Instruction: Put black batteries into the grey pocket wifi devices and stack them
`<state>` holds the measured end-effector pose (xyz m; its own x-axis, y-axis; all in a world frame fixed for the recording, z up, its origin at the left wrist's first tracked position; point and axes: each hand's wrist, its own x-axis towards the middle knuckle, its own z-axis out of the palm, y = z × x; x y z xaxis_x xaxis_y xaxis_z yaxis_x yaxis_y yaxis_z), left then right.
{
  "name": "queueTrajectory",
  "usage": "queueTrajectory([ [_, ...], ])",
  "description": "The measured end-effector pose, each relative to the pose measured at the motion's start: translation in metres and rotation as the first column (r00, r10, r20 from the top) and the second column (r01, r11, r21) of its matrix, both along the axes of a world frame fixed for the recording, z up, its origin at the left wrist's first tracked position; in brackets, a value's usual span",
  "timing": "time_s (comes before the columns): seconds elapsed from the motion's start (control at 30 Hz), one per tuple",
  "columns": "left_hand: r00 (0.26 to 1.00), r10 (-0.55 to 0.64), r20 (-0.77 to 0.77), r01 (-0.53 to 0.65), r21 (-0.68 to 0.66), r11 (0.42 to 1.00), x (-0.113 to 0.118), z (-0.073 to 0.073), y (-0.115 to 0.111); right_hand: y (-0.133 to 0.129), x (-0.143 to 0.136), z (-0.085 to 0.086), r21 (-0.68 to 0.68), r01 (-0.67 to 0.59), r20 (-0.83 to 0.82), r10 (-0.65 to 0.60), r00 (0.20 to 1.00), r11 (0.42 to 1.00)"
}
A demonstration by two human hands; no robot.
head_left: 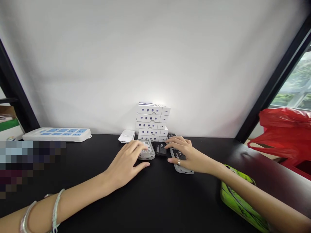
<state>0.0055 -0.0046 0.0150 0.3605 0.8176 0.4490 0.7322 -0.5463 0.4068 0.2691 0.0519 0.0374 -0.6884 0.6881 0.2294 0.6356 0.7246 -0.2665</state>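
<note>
My left hand [125, 165] lies over a small light-grey electronic device housing [148, 154], its fingers stretched across the top and the thumb apart on the near side. To the right of that housing is a black battery [159, 148] marked 3000mAh. My right hand [188, 155], wearing a ring, hovers over or touches a second grey housing [185, 170] with a black battery [178, 152] in it. Its fingers are spread, with the fingertips close to the loose battery. Another black battery [171, 135] shows partly behind this hand.
White boxes [149, 125] are stacked against the wall, with white covers [126, 136] to their left. Farther left lies a white and blue power strip [58, 134]. A green patterned pouch [239, 197] lies under my right forearm; a red plastic bag [284, 136] is at right.
</note>
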Motion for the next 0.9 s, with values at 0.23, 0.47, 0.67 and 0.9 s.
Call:
queueTrajectory([
  [0.23, 0.993, 0.043, 0.114, -0.018, -0.216, 0.976, -0.016, -0.013, 0.029, 0.007, -0.006, -0.001, -0.021, -0.004, 0.026, 0.005, 1.0, 1.0],
  [0.47, 0.97, 0.108, 0.216, -0.047, -0.272, 0.961, -0.018, -0.018, 0.035, 0.025, -0.019, 0.006, -0.1, 0.039, 0.087, -0.03, 0.996, 0.994],
  [0.67, 0.965, -0.036, 0.261, 0.086, -0.184, 0.979, -0.006, -0.009, 0.004, 0.034, -0.027, 0.001, -0.057, 0.107, 0.03, -0.106, 0.994, 0.993],
  [0.9, 0.951, -0.257, 0.173, 0.307, -0.411, 0.859, 0.009, -0.007, -0.036, 0.009, -0.014, 0.007, -0.054, 0.097, -0.237, -0.107, 0.966, 0.994],
])
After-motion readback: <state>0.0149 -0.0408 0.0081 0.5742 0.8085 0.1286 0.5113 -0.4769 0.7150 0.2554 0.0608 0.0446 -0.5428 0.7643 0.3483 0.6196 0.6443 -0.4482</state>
